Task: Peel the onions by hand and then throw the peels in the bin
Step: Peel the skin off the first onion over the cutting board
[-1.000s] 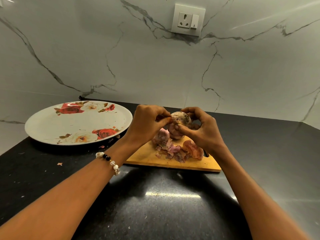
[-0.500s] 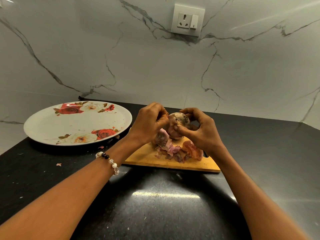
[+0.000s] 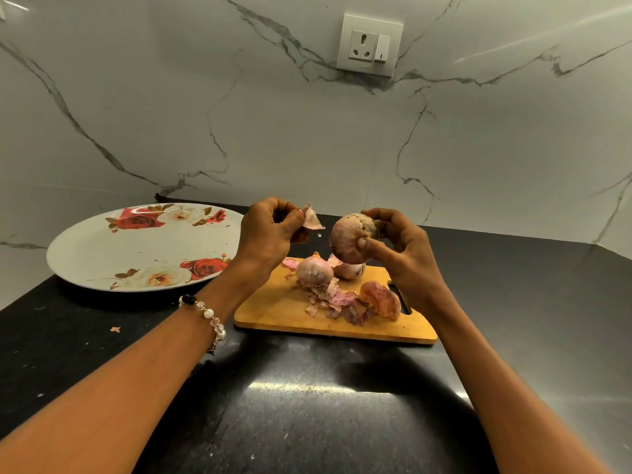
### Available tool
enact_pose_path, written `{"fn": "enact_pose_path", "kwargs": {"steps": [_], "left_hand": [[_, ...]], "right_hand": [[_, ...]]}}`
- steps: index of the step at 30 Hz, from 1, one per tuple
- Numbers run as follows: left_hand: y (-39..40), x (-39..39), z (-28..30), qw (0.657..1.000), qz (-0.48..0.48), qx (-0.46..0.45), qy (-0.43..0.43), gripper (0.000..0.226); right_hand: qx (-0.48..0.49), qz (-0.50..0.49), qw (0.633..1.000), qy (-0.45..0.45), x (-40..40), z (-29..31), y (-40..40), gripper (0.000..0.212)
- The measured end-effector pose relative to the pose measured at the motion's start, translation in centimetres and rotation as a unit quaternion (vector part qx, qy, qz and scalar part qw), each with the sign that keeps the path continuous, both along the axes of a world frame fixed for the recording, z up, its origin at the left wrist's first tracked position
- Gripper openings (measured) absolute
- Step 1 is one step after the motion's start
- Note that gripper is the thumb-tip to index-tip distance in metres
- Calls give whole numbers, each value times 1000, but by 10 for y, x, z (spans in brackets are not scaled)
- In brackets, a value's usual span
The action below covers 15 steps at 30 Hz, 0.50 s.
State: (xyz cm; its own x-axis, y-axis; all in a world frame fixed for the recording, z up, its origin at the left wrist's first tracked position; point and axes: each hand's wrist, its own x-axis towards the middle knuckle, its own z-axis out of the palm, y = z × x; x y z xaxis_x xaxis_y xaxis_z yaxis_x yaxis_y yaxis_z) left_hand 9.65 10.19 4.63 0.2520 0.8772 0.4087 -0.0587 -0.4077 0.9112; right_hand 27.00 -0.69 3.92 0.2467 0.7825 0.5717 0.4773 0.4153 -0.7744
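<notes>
Hands have split apart since a second ago: left hand (image 3: 270,230) pulled off left with a torn peel (image 3: 312,218), right hand (image 3: 398,248) keeps the onion (image 3: 352,237).
Near to far: black table (image 3: 307,422), bare reflective patch at the near edge; both forearms reach in over it, beaded bracelet (image 3: 208,316) on the left wrist. Wooden cutting board (image 3: 273,309) sits mid-table, carrying a pile of loose peels (image 3: 355,302) and two more onions (image 3: 314,272) touching each other behind the pile. Above the board, right hand's fingers and thumb curl round the held onion; left hand pinches the peel between thumb and fingertips, clear of the onion. Floral plate (image 3: 102,254) lies toward the left edge, beside the board. Small peel scrap (image 3: 115,329) on the table in front of the plate. Marble wall behind, socket (image 3: 369,45) high up.
</notes>
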Motion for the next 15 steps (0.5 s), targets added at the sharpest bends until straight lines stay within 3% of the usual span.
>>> {"fn": "enact_pose_path", "kwargs": {"steps": [4, 10, 15], "left_hand": [[1, -1, 0, 998, 38, 28, 28, 17], [-4, 1, -1, 984, 27, 128, 125, 21], [-14, 0, 5, 973, -6, 185, 135, 24]], "right_hand": [[-8, 11, 1000, 10, 1, 1, 0, 39], [-30, 26, 999, -14, 1, -1, 2, 46], [-37, 29, 998, -39, 3, -1, 2, 47]]}}
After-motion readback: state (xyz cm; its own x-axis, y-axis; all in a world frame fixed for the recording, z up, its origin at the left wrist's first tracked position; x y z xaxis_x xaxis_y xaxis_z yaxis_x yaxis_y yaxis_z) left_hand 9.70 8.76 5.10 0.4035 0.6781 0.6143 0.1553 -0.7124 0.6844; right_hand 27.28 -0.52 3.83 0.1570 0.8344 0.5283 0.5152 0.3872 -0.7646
